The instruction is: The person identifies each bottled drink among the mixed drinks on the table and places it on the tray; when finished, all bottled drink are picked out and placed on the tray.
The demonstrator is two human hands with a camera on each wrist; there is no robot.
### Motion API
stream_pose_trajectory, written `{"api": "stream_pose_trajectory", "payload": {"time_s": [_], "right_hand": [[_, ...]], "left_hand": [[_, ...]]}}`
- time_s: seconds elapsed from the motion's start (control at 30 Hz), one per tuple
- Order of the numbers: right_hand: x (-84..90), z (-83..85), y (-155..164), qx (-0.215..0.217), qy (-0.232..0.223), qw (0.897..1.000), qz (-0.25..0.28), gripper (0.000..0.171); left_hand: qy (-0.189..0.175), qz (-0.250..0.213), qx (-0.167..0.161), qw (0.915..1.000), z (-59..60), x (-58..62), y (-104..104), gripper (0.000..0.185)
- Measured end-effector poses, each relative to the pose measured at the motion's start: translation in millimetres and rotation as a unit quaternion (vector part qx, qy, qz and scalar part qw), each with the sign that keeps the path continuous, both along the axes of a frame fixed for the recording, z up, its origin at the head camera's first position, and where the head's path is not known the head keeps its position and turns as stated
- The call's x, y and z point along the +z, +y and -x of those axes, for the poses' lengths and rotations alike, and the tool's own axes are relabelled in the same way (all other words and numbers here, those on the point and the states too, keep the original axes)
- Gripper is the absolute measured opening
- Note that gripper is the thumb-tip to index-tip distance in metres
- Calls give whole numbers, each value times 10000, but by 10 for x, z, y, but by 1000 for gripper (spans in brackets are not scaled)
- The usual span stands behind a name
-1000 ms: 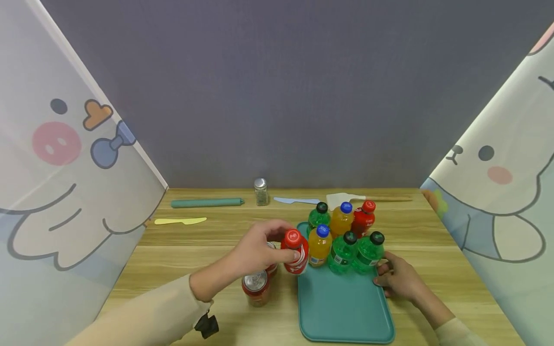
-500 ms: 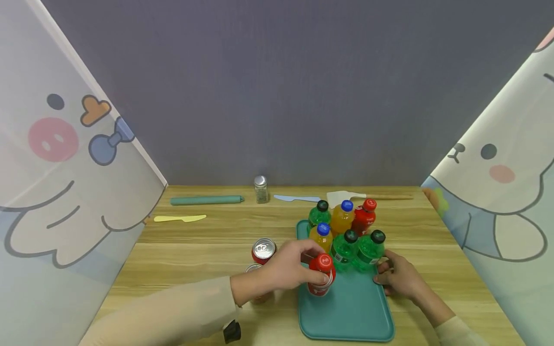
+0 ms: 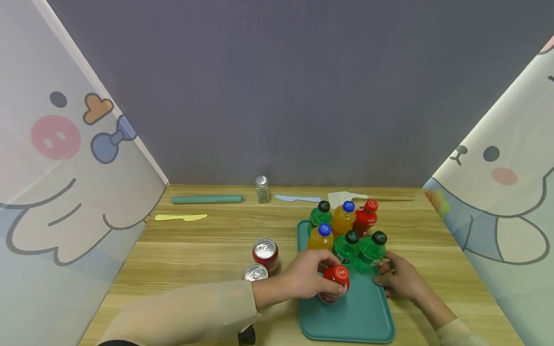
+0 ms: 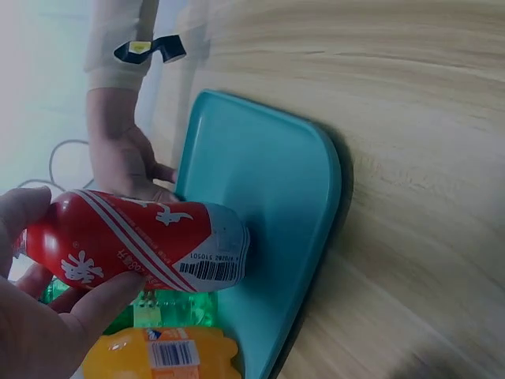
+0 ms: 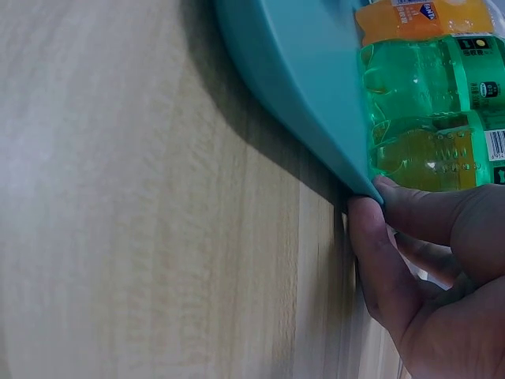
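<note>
My left hand [image 3: 306, 275] grips a red soda bottle [image 4: 142, 237] by its upper part, above the bare front portion of the teal tray [image 3: 346, 322]. Whether the bottle's base touches the tray I cannot tell. My right hand [image 3: 402, 278] pinches the tray's right rim between thumb and forefinger, as the right wrist view shows. Two green soda bottles [image 3: 371, 251] and an orange soda bottle [image 3: 320, 239] form a row on the tray. Behind them stand another green bottle [image 3: 320, 217], an orange bottle [image 3: 343, 220] and a red bottle [image 3: 365, 221].
Two red cans [image 3: 265, 252] stand left of the tray, one partly behind the left forearm. Along the back lie a green stick [image 3: 207, 199], a yellow knife [image 3: 181, 217], a blue knife [image 3: 297, 198] and a spatula [image 3: 339, 198]. A shaker [image 3: 262, 190] stands among them.
My left hand has carried the red bottle rightward and toward me, from the tray's left edge to over its front part. The right hand has stayed at the rim.
</note>
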State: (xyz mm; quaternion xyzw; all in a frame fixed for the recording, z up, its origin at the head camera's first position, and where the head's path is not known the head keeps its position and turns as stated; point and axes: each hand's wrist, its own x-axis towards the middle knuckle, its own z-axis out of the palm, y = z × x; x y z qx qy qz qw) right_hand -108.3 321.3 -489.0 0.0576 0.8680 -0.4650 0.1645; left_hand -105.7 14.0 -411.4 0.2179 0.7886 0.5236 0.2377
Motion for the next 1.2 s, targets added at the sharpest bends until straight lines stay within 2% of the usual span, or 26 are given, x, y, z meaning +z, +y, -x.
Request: {"api": "stream_pose_trajectory", "payload": {"time_s": [0.23,0.47,0.6,0.77,0.87,1.07,1.13,1.2], "right_hand": [[-5,-1,-4,37,20,10000,62,68],[-41,6,10,19,66,10000,54,66],[-57,1,21,42,87,9999,-28,66],[-58,-7,44,67,142,9999,-43,67],[-52,-16,67,81,144,9999,-28,65],[-12,-37,95,288,46,9996,-31,64],[28,-50,116,417,51,9991,-55,65],[86,-63,149,562,96,9984,-59,66]], "left_hand": [[-174,9,7,9998,-41,-29,36,36],[-89,-46,-81,9999,-23,-81,46,38],[18,132,-273,9995,-15,-85,30,42],[301,462,-695,9961,1,-80,-28,51],[377,459,-824,9948,5,-69,-89,52],[63,12,-640,9979,-5,43,-332,43],[95,-124,-514,9986,-4,105,-442,38],[291,-182,-375,9987,7,178,-571,33]]}}
